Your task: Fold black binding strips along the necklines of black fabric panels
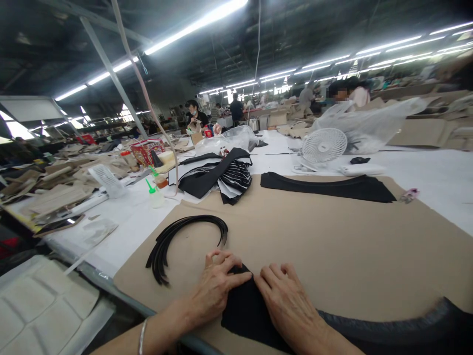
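My left hand (216, 283) and my right hand (286, 301) press side by side on a black fabric piece (246, 308) at the near edge of a brown cardboard sheet (332, 241). Both hands have their fingers bent and pinched down on the top edge of the cloth. A silver bracelet sits on my left wrist. A stack of curved black strips (185, 236) lies just left of my left hand. A long black fabric panel (328, 187) lies flat at the far side of the cardboard.
A pile of black and striped fabric (218, 177) lies at the back centre. Two glue bottles with green tips (155, 190), a white desk fan (323, 148) and plastic bags stand beyond. Cardboard patterns crowd the left table. Other people work far back.
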Motion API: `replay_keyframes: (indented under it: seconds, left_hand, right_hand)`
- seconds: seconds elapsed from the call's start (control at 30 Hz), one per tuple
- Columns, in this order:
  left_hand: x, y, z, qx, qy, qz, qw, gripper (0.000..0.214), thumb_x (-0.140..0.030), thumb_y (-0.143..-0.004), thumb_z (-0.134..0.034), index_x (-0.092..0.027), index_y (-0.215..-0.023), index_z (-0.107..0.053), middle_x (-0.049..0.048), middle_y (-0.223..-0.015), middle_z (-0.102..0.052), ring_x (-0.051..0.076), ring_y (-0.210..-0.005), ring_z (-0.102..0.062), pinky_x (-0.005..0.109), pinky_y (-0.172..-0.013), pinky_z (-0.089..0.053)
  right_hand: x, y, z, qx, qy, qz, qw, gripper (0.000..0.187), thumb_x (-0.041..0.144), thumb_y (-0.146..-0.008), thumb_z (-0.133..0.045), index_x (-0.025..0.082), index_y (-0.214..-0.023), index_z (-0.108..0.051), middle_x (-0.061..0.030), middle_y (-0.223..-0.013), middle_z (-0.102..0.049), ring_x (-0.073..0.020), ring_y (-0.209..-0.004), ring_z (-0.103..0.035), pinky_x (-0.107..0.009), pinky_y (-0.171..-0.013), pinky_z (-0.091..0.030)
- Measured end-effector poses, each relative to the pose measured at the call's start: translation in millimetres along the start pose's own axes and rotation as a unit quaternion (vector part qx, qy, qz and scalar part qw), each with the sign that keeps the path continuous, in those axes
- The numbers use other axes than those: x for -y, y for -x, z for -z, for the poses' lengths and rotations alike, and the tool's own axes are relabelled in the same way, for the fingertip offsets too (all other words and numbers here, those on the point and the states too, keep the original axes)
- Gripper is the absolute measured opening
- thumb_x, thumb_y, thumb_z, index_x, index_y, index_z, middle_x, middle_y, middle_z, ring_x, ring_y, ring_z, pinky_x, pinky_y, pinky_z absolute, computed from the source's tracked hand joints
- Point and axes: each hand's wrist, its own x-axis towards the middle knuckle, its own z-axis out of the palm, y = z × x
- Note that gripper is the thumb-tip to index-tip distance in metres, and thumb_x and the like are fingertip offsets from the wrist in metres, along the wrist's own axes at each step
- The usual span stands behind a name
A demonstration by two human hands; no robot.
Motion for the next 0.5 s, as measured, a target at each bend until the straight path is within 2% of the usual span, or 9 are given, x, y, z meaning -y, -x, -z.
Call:
replay_keyframes:
  seconds: [0.1,0.23,0.37,0.5]
  left_hand:
    - [-2.8,5.4,-4.6,-0.009,0.014,0.031,0.999,0.059,0.000,-0.081,-0.039,-0.035,-0.125,-0.057,0.0050,-0.109,-0.058,0.023,-0.106,-0.047,0.046,-0.095,-0.026]
    - [-5.1,9.9,-7.5,-0.016,0.026,0.035,0.999,0.057,-0.001,-0.083,-0.036,-0.032,-0.127,-0.055,0.0052,-0.107,-0.062,0.024,-0.104,-0.049,0.046,-0.095,-0.025]
    - [-5.6,10.7,-9.6,-0.037,0.032,0.063,0.997,0.047,-0.004,-0.086,-0.035,-0.026,-0.121,-0.058,0.0059,-0.105,-0.065,0.024,-0.106,-0.050,0.046,-0.095,-0.024]
    - [-5.4,12.1,-14.5,-0.038,0.017,0.065,0.997,0.048,-0.002,-0.081,-0.038,-0.023,-0.121,-0.056,0.0065,-0.108,-0.064,0.025,-0.107,-0.051,0.046,-0.095,-0.024]
  right_hand:
    - [-0.9,-2.8,4.5,0.028,-0.058,-0.039,0.997,0.027,0.002,-0.082,-0.053,0.022,-0.098,-0.060,-0.0018,-0.090,-0.058,-0.0201,-0.085,-0.049,-0.036,-0.079,-0.029]
    - [-0.8,-9.8,10.7,0.061,-0.119,-0.063,0.989,0.031,0.005,-0.087,-0.045,0.024,-0.107,-0.059,-0.0028,-0.098,-0.059,-0.0203,-0.091,-0.049,-0.036,-0.079,-0.028]
    - [0.6,-18.3,11.2,0.083,-0.129,-0.056,0.987,0.034,0.003,-0.086,-0.043,0.024,-0.107,-0.060,-0.0034,-0.100,-0.060,-0.0206,-0.090,-0.049,-0.037,-0.080,-0.028]
    - [1.1,-24.1,9.0,0.100,-0.128,-0.064,0.985,0.039,0.002,-0.084,-0.042,0.024,-0.110,-0.061,-0.0039,-0.100,-0.060,-0.0214,-0.091,-0.049,-0.037,-0.079,-0.028]
